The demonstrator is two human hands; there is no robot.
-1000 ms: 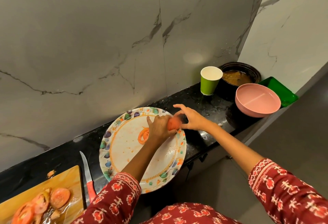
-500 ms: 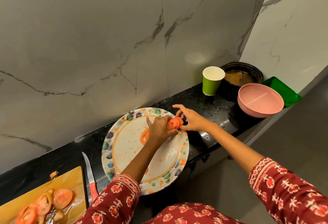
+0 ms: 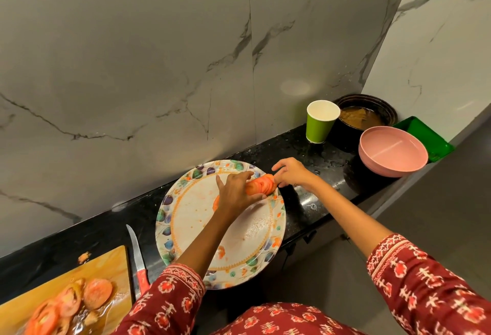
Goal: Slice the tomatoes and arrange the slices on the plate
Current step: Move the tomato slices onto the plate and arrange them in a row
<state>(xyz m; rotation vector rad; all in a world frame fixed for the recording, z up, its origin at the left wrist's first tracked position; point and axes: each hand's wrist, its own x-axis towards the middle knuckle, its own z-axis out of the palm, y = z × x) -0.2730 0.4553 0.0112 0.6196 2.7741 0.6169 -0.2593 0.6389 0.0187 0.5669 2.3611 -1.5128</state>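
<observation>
The head view took in one round white plate with a leaf-and-dot patterned rim (image 3: 186,217) on the black glossy tabletop (image 3: 313,201), and one stack of sliced red tomato (image 3: 261,187) held over the plate's far right edge. One more orange-red slice (image 3: 215,201) lay near the plate's middle, mostly hidden under the left hand. At lower left sat one wooden cutting board (image 3: 111,263) with several blurred tomato slices (image 3: 79,297) on it — an exact count could not be made. One knife with a red handle (image 3: 136,257) lay between board and plate. At the far right stood one green paper cup (image 3: 320,124), one dark pot of brown liquid (image 3: 372,116), one pink bowl (image 3: 393,154) and one green tray (image 3: 427,135).

The left hand (image 3: 233,191) reached across the plate, fingers curled round the near end of the tomato stack, thumb raised. The right hand (image 3: 292,172) came in from the right — its lower fingertips pinched the stack's far end, the other fingers spread loosely above. Both forearms were bare below red patterned sleeves (image 3: 425,281).
</observation>
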